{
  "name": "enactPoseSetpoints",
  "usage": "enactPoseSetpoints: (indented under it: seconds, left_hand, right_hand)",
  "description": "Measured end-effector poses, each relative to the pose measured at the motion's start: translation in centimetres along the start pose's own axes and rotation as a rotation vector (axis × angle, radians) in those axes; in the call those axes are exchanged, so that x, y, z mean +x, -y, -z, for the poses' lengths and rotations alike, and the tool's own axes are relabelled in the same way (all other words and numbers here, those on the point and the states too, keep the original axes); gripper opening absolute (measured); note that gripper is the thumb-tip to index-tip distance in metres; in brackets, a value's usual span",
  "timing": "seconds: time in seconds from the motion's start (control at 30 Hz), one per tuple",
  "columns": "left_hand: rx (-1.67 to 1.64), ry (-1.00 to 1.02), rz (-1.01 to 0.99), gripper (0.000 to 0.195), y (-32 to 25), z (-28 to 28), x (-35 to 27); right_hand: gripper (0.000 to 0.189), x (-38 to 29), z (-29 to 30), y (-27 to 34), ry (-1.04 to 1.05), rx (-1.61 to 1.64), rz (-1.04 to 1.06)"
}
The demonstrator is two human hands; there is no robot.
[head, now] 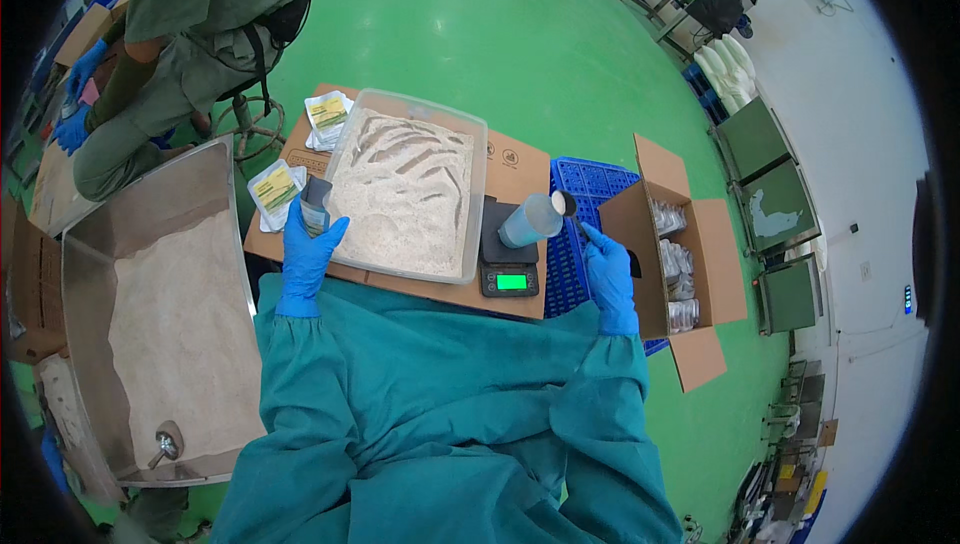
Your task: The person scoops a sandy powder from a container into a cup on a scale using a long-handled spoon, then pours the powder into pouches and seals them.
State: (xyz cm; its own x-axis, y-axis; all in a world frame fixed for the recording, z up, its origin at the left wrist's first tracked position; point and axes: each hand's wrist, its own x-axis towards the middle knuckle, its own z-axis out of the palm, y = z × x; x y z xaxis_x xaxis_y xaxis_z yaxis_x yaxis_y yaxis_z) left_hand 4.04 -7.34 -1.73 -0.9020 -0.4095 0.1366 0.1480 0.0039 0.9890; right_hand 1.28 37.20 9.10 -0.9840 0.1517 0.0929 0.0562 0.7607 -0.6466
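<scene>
My left hand (306,251), in a blue glove, holds a small dark-backed pouch (316,205) beside a clear plastic bin (481,191) of pale powder (405,214). My gloved right hand (606,266) grips the dark handle of a small scoop (562,203); pale powder shows in its bowl, at the mouth of a translucent bluish plastic cup (531,221). The cup stands on a black digital scale (510,270) with a lit green display. Flat printed pouches lie in two stacks, one by my left hand (276,190) and one behind it (328,118).
A steel tub (244,259) of powder with a metal scoop (168,440) stands at left. An open cardboard box (652,274) of packed pouches is at right, by a blue plastic crate (592,169). A gloved co-worker (202,41) sits at upper left.
</scene>
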Motion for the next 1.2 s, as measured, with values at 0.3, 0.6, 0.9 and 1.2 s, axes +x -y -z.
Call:
enactPoseSetpoints:
  seconds: [0.3,0.6,0.9,1.2]
  left_hand:
    - [-0.021,0.027,0.010,0.074,-0.7,-0.5,-0.2]
    - [-0.013,-0.014,-0.007,0.077,0.0,-0.1,-0.2]
    - [-0.002,0.009,-0.016,0.076,-0.5,0.1,-0.2]
    - [-0.010,0.013,-0.016,0.080,-0.5,-0.1,0.0]
  right_hand:
    - [0.035,0.0,0.9,0.9,-0.097,-0.020,0.157]
    - [0.034,-1.1,-0.6,2.6,-0.042,-0.303,0.081]
    - [0.039,1.4,6.6,7.4,-0.002,0.111,0.066]
    - [0.033,-1.3,-0.4,2.8,-0.049,-0.387,0.136]
